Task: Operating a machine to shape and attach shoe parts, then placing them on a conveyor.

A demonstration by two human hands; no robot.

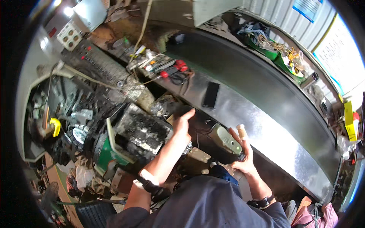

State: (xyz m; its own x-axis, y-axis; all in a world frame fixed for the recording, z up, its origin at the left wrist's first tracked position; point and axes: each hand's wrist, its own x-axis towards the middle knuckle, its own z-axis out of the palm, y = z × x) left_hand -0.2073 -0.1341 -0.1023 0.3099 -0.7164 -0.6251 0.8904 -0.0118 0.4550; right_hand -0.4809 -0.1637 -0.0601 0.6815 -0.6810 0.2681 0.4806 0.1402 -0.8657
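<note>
My left hand (pixel 181 128) hovers over the dark gap beside the metal bench, with one finger stretched out toward the bench edge. Its other fingers partly fold underneath, and nothing shows in them. In my right hand (pixel 245 154) is a rounded grey-green device (pixel 226 140), gripped at its right side with the thumb below. A pale wrap covers one fingertip of that hand, and that finger points upward. Beyond the two hands, a black phone (pixel 211 95) lies on the shiny metal bench (pixel 262 127). The underside of the device is hidden.
A blackened metal block (pixel 142 128) and a green metal part (pixel 110 154) sit left of my left arm. Red-handled tools (pixel 175 69) lie on the bench's far end. A green tray (pixel 275 56) of cables and scraps stands at the back right.
</note>
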